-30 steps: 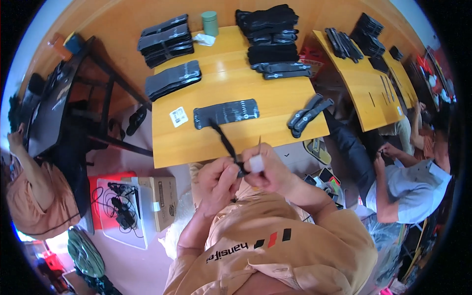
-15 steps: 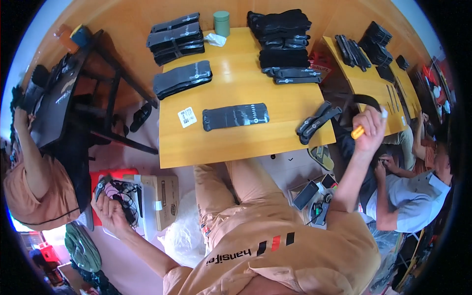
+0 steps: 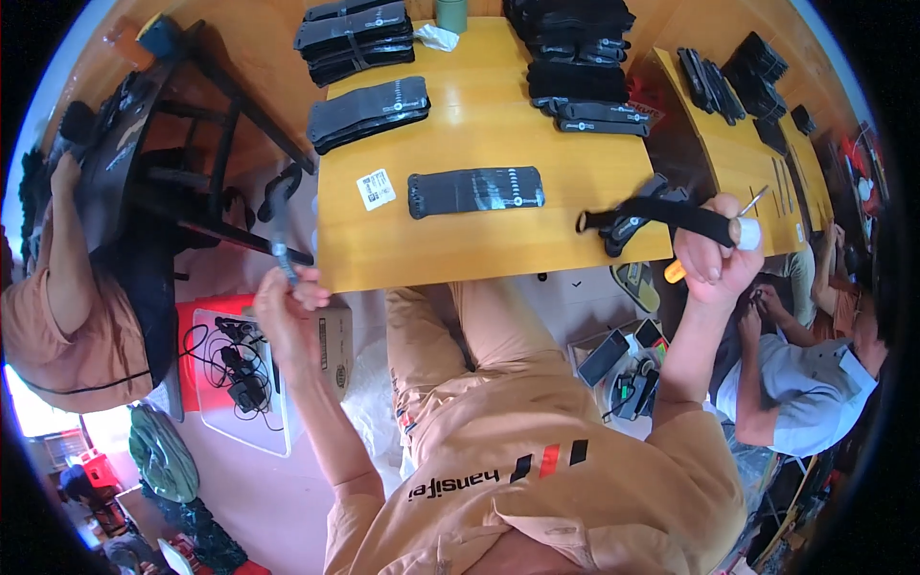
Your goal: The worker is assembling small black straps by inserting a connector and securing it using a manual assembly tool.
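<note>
My right hand [image 3: 714, 254] is closed at the table's right front corner, with a black fabric strap [image 3: 661, 209] stretching leftward from it. The same hand holds a tool with a yellow handle [image 3: 676, 272] and a thin metal shaft [image 3: 754, 199]. A white wrap [image 3: 747, 234] shows at its fingers. My left hand [image 3: 289, 311] is raised left of the table's front edge, closed on a slim greyish object [image 3: 280, 244] too blurred to name. Several black straps [image 3: 628, 235] lie under the held one. A flat black pack [image 3: 476, 192] lies mid-table.
A white label [image 3: 376, 190] is on the wooden table [image 3: 479, 254]. Stacked black packs [image 3: 369, 115] stand back left, more black goods [image 3: 575, 86] back right. A bin of cables [image 3: 240, 374] and a carton [image 3: 335, 350] are at left. Co-workers sit on both sides.
My left hand has moved up and right toward the table with its slim object. The black strap in my right hand now extends left over the other straps. The view has shifted slightly.
</note>
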`<state>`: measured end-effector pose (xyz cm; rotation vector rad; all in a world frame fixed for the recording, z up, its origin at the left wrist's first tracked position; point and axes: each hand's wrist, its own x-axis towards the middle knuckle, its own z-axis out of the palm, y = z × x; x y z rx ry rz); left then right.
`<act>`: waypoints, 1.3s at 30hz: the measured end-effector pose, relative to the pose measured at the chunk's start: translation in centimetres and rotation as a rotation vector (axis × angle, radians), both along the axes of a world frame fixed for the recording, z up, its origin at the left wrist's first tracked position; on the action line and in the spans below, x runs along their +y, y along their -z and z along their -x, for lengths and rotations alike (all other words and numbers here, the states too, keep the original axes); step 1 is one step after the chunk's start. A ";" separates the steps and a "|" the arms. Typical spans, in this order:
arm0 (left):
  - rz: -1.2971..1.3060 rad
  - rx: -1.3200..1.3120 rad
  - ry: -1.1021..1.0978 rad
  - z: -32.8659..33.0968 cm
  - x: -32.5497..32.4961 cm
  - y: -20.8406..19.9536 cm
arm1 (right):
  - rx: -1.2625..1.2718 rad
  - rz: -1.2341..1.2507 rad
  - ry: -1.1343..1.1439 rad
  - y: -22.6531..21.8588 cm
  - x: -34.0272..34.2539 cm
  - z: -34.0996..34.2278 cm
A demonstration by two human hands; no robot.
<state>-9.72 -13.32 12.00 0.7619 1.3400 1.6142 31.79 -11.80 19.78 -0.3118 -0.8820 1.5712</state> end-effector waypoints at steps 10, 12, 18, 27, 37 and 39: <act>0.493 0.361 0.123 -1.6 -0.2 9.4 | -0.769 -0.208 0.209 0.4 -0.5 0.2; 0.508 0.476 0.097 -2.3 -0.1 8.4 | -1.314 -0.491 0.378 0.0 -0.5 0.9; 0.546 1.041 -0.063 -2.7 -0.7 6.1 | -1.581 -0.551 0.636 0.2 -0.3 2.8; 0.257 0.945 -0.313 -0.9 -2.1 7.3 | -1.277 -0.671 0.830 2.5 0.0 5.5; 0.114 -0.923 0.461 -14.3 -3.9 3.6 | -0.993 -0.328 0.287 7.2 -3.7 11.3; 0.116 -0.887 0.476 -13.1 -3.5 5.6 | -0.972 -0.278 0.304 8.3 -3.7 10.2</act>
